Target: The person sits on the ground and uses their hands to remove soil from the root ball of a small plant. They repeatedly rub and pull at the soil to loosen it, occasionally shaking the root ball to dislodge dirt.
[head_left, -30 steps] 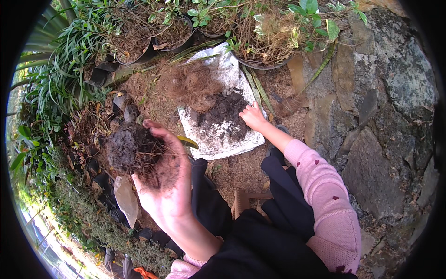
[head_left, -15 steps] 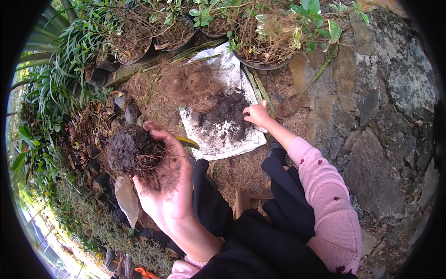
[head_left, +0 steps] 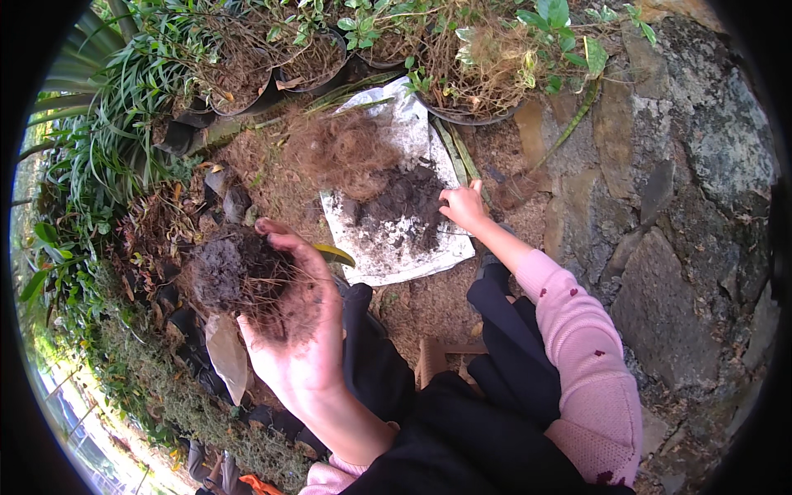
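Observation:
My left hand (head_left: pixel 299 351) is raised at the left, palm up, its fingers curved around a ball of dark soil (head_left: pixel 221 271). Brown coconut fibre (head_left: pixel 285 305) lies between that ball and my palm, with loose strands over the skin. Lower down, a white sack (head_left: pixel 450 252) is spread flat on the ground. It carries a heap of dark soil (head_left: pixel 404 202) and a tangled mass of coconut fibre (head_left: pixel 338 153). My right hand (head_left: pixel 466 206) is at the heap's right edge with bent fingers drawn together; anything between the fingertips is too small to make out.
Potted plants (head_left: pixel 470 91) line the far side. A stone-paved surface (head_left: pixel 668 305) is on the right; leafy plants (head_left: pixel 124 140) and rocks (head_left: pixel 237 202) border the left. Long green leaves (head_left: pixel 456 148) lie beside the sack. A brown stool (head_left: pixel 431 360) shows between my legs.
My right hand has shifted slightly to the right at the edge of the soil heap. My left hand stays nearly still with the soil ball.

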A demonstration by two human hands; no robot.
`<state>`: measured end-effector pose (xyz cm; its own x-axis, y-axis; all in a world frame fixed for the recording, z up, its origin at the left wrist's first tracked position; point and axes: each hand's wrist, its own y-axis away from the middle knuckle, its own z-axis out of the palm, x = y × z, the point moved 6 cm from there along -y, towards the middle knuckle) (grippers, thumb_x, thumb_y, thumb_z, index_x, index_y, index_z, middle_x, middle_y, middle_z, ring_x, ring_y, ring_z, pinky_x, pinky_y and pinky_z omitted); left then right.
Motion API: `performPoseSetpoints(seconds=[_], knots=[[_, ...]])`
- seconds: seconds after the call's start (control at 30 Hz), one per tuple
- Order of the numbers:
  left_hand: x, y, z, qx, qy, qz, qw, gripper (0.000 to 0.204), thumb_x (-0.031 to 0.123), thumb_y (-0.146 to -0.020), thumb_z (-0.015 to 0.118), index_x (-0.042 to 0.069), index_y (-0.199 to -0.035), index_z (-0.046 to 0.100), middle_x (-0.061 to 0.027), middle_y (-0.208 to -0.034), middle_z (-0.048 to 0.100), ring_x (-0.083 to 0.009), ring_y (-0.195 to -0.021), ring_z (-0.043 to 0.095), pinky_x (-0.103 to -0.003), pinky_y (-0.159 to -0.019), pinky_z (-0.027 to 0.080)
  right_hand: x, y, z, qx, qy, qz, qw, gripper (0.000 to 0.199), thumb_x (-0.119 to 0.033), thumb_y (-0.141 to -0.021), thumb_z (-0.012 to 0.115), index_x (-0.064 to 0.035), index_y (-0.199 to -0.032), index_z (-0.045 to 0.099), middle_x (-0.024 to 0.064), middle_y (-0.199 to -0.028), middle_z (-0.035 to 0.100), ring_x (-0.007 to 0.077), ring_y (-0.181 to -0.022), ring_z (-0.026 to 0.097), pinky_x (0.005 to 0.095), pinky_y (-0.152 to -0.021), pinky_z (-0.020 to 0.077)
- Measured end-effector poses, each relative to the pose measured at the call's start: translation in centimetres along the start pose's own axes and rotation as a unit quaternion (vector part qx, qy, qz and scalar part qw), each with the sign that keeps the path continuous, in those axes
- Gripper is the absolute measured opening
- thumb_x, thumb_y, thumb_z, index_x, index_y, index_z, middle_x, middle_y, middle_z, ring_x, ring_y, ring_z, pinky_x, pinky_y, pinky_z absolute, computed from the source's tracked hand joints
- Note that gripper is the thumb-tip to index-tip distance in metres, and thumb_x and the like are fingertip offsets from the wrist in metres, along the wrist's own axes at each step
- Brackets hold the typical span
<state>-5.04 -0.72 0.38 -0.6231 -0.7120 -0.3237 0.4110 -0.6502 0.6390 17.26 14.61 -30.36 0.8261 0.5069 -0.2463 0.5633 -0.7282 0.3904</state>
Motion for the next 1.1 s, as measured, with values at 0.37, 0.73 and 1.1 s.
performPoseSetpoints(seconds=[0.37,0.73,1.1], knots=[[0.0,0.0,0.0,0.011,0.013,0.001,1.000,0.045,0.017,-0.085,0.045,-0.007,-0.122,0.044,-0.0243,-0.117,0.050,-0.0330,-0.110,0.052,-0.044,-0.092,0.047,-3.7,-0.2,-6.1,-0.074,0.005,0.024,0.997,0.022,-0.026,-0.067,0.077,-0.0149,-0.085,0.071,0.0070,-0.080,0.069,0.0225,-0.082,0.064,0.0472,-0.094,0.0268],[0.2,0.3,0.2,0.020,0.017,0.012,1.000,0.046,0.021,-0.086,0.045,-0.007,-0.123,0.044,-0.0242,-0.119,0.051,-0.0322,-0.110,0.052,-0.043,-0.092,0.047,-5.5,0.7,-9.4,-0.119,-0.072,-0.023,0.990,0.032,-0.026,-0.068,0.077,-0.0127,-0.096,0.068,0.0065,-0.084,0.068,0.0248,-0.084,0.064,0.0426,-0.089,0.0382],[1.6,-3.2,-1.2,0.014,-0.068,0.021,0.997,0.044,0.035,-0.096,0.036,0.000,-0.119,0.050,-0.0197,-0.111,0.058,-0.0315,-0.103,0.058,-0.043,-0.085,0.051,-6.2,2.3,-17.7,-0.052,-0.338,-0.062,0.938,0.032,-0.013,-0.079,0.072,0.0002,-0.107,0.063,0.0035,-0.085,0.067,0.0070,-0.077,0.056,0.0255,-0.073,0.0466]])
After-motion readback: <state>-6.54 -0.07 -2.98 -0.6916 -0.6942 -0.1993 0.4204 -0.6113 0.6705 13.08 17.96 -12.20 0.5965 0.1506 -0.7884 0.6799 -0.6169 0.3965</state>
